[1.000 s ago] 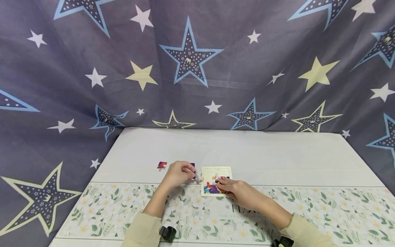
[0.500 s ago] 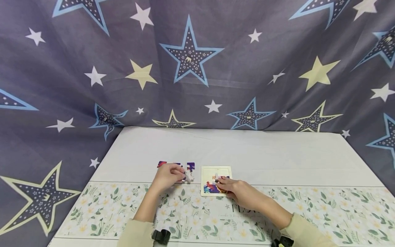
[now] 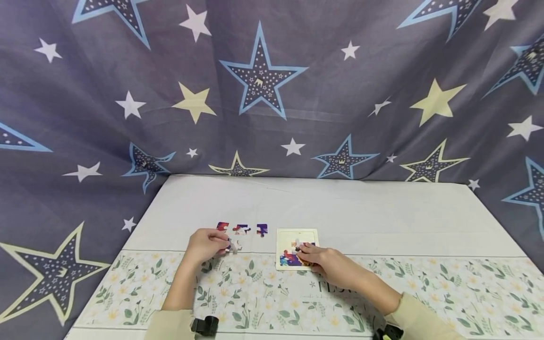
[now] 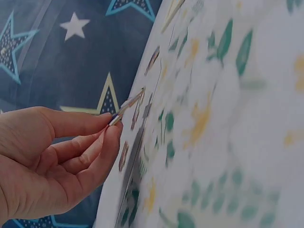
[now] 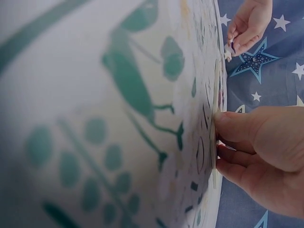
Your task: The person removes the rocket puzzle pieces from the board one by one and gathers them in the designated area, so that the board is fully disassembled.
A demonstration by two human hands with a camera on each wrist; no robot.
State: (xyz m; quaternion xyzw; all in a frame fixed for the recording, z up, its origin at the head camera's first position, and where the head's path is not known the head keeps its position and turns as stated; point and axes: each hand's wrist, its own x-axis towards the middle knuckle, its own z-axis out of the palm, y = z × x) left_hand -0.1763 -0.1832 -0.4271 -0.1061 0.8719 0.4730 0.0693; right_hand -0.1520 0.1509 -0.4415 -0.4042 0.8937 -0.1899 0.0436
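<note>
My left hand pinches a jigsaw puzzle piece between thumb and fingertips, low over the table left of the puzzle tray. Behind that hand lie three loose pieces in a row: a red one, a purple and white one and a purple one. The square cream puzzle tray has colourful pieces fitted in its near part, while its pale base shows along the far and left sides. On the tray's right side, the fingers of my right hand rest, covering some pieces.
The table wears a white cover with a flower-printed band across the front. A grey star-patterned curtain hangs behind and at both sides. Dark wrist devices show near both sleeves.
My left hand has moved left, away from the tray, with the puzzle piece still pinched, uncovering the row of loose pieces. The right hand and the tray have stayed in place.
</note>
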